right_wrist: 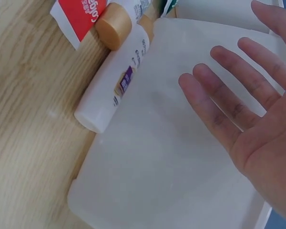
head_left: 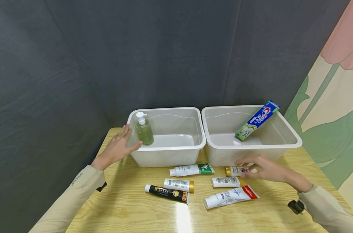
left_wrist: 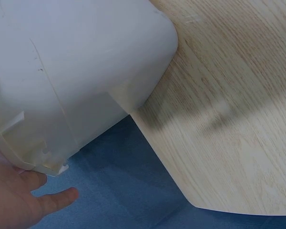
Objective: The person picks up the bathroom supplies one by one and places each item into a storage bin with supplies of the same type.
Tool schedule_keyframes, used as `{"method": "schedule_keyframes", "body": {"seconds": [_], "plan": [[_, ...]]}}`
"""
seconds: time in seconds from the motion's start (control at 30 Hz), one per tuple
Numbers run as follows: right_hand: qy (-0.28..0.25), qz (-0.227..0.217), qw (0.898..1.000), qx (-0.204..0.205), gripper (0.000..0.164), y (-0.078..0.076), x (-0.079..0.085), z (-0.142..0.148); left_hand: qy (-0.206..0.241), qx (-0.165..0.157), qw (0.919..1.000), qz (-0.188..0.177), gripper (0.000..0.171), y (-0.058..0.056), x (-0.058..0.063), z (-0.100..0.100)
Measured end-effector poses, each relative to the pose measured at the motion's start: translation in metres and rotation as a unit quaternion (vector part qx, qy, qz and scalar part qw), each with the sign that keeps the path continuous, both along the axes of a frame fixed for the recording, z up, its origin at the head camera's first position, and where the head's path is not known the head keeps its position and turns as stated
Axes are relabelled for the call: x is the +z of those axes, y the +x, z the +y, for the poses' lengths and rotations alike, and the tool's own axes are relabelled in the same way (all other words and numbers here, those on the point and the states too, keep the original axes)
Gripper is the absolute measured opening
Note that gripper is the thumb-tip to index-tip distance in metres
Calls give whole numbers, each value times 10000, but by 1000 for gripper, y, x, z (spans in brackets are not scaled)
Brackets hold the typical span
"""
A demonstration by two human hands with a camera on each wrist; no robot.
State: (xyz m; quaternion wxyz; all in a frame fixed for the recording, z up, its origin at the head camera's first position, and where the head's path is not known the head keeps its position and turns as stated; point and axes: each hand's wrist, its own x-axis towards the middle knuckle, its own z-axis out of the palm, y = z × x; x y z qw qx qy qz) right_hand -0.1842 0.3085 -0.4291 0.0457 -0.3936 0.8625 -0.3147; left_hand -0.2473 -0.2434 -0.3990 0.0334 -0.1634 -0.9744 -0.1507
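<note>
My left hand (head_left: 118, 145) rests on the left rim of the left white bin (head_left: 165, 157), fingers extended and thumb over the front corner. In the left wrist view, part of that hand (left_wrist: 19, 198) shows at the bin's edge. Inside the bin stands a green pump bottle (head_left: 145, 133). My right hand (head_left: 265, 169) hovers by the front wall of the right bin (head_left: 223, 156), over a small white tube with a gold cap (head_left: 237, 171). The right wrist view shows its fingers spread and holding nothing, apart from the tube (right_wrist: 117, 86). A Crest toothpaste box (head_left: 256, 120) leans inside the right bin.
On the wooden table (head_left: 130, 210) lie a green-and-white tube (head_left: 192, 170), two more tubes, one white with a gold cap (head_left: 176, 184) and one black (head_left: 166, 192), another white gold-capped tube (head_left: 226, 182), and a red-ended toothpaste tube (head_left: 230, 197). Dark cloth (head_left: 165, 55) hangs behind.
</note>
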Motion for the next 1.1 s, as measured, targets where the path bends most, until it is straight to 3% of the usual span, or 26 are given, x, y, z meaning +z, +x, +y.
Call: {"method": "schedule_keyframes", "body": {"seconds": [0.3, 0.8, 1.1], "plan": [[10, -342, 9994, -4, 43, 0, -6, -3, 18, 3, 10000, 8, 95, 0, 0, 0], [-49, -379, 9991, 209, 43, -3, -24, -5, 58, -15, 10000, 34, 96, 0, -3, -1], [-123, -724, 9970, 260, 43, -4, -33, -5, 46, -8, 10000, 23, 96, 0, -2, 0]]}}
